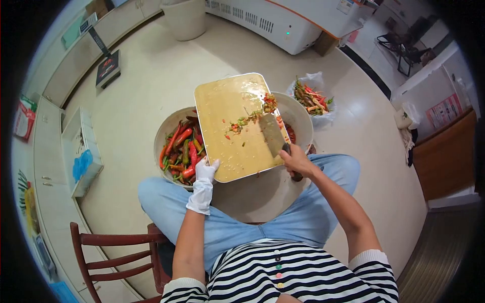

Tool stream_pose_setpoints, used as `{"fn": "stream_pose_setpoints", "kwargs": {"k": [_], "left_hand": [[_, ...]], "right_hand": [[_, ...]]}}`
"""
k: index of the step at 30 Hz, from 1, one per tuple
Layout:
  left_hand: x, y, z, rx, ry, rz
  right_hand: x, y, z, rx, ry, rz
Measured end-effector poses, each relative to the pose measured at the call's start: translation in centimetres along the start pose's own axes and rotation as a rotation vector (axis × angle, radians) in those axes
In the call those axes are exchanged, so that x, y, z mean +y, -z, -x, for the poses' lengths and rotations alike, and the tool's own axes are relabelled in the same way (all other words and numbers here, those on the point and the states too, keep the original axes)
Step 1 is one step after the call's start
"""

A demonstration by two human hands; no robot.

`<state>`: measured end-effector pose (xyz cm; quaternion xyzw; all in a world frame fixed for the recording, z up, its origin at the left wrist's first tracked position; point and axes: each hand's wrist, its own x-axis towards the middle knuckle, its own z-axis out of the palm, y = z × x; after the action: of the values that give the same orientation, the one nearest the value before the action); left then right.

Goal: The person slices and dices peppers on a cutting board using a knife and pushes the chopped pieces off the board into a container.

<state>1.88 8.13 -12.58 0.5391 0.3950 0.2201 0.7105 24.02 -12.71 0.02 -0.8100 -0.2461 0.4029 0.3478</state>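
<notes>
A yellowish cutting board (222,106) with a pale rim is tilted across two round tubs. My left hand (205,174), in a white glove, grips its lower left edge. My bare right hand (297,162) is wrapped round the handle of a cleaver (273,135), whose blade lies against the board's right part. Chopped red and green pepper bits (245,121) are on the board beside the blade. Whole red and green peppers (184,146) fill the left tub (160,136). Red chopped pieces show in the right tub (303,115), partly hidden by the board.
A plastic bag of pepper stems (311,98) lies on the floor beyond the right tub. A wooden chair (118,252) stands at the lower left. A scale (108,69), a white bin (184,20) and a freezer (252,22) are farther off.
</notes>
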Motion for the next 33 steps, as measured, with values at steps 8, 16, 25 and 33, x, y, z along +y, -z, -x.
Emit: {"fn": "stream_pose_setpoints", "kwargs": {"k": [8,16,25,33], "left_hand": [[-0.1,0.6,-0.3,-0.014,0.043,0.068],[0.7,1.4,0.2,-0.056,0.088,0.08],[1.3,1.4,0.2,-0.041,0.075,-0.022],[0.7,1.5,0.0,-0.051,0.076,0.023]], "right_hand": [[-0.4,-1.2,-2.6,0.252,0.292,0.163],[-6.6,-9.4,-4.2,-0.246,0.136,-0.117],[-2.5,-4.0,-5.4,-0.001,0.043,-0.17],[1.6,-0.9,-5.3,0.352,0.093,0.073]]}}
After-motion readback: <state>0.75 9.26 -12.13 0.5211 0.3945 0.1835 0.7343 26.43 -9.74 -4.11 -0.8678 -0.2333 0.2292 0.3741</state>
